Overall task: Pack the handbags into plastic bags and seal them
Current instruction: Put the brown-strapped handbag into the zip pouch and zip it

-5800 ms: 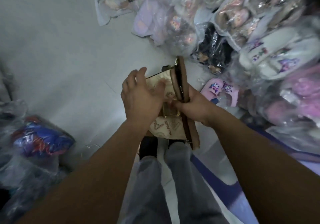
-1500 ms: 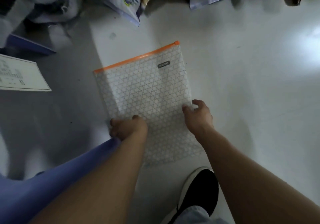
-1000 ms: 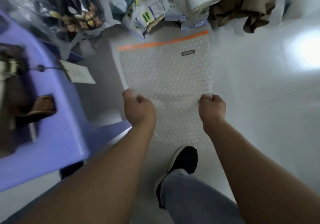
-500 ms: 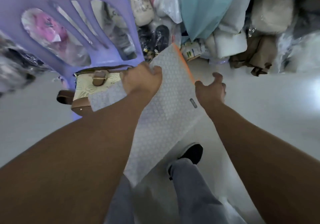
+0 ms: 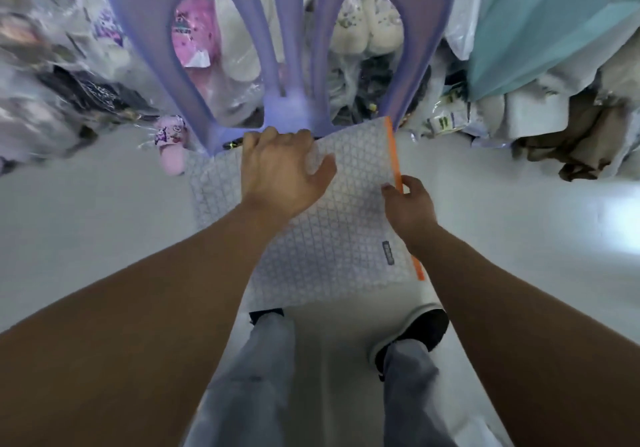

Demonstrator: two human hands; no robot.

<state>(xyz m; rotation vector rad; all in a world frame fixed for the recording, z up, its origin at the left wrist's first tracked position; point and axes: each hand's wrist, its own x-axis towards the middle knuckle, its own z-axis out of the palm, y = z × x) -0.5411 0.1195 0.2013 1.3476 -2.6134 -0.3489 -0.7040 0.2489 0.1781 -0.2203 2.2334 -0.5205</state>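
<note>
The plastic bag (image 5: 332, 235) is pressed under the spread left hand (image 5: 282, 173); its orange edge (image 5: 394, 156) is pinched by the right hand (image 5: 408, 207). Bare floor (image 5: 519, 211) lies beyond those fingertips; any contents are hidden.

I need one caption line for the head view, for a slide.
Left hand presses flat on a patterned plastic bag while right hand pinches its orange zip edge.

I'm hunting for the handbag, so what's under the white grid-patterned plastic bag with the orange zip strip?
Nothing under the white grid-patterned plastic bag can be seen: it is opaque and covers the purple plastic chair's seat. The left hand lies on top; the right hand pinches its orange edge.
</note>
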